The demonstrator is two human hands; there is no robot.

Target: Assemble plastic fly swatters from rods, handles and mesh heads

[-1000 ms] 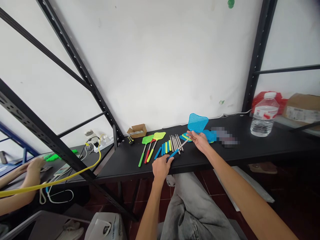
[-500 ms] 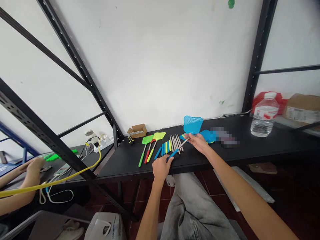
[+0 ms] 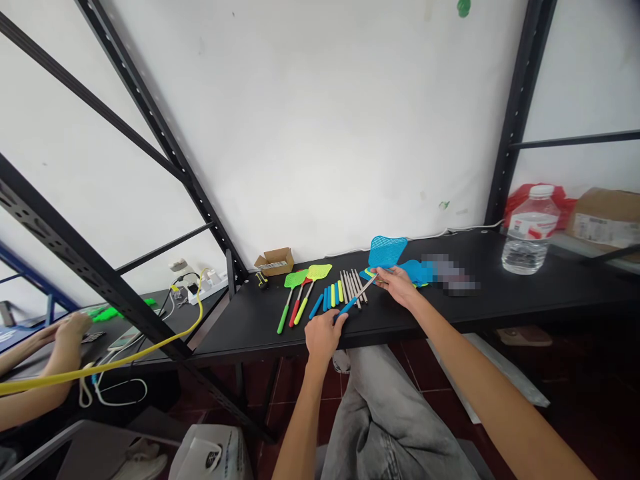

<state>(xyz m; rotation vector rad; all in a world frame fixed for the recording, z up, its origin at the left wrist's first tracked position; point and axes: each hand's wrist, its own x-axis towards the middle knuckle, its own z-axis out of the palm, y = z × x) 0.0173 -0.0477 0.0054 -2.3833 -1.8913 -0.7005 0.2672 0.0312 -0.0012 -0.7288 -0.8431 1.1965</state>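
The blue swatter is held over the counter, its long axis going slantwise from the left hand, which is at the handle end, away to the right hand, just below the mesh head. The left fingers are closed around the plain blue handle, and the right fingers pinch the top of the thin grey shaft; the wide head stands tilted beyond them.

Readable text: none | water bottle, right of right hand: red-white label, blurred | cardboard carton, farther right: white sticker, too small | small cardboard box, beyond left hand, leftward: pale label, too small | white container, left of left hand, lower: dark mark, illegible
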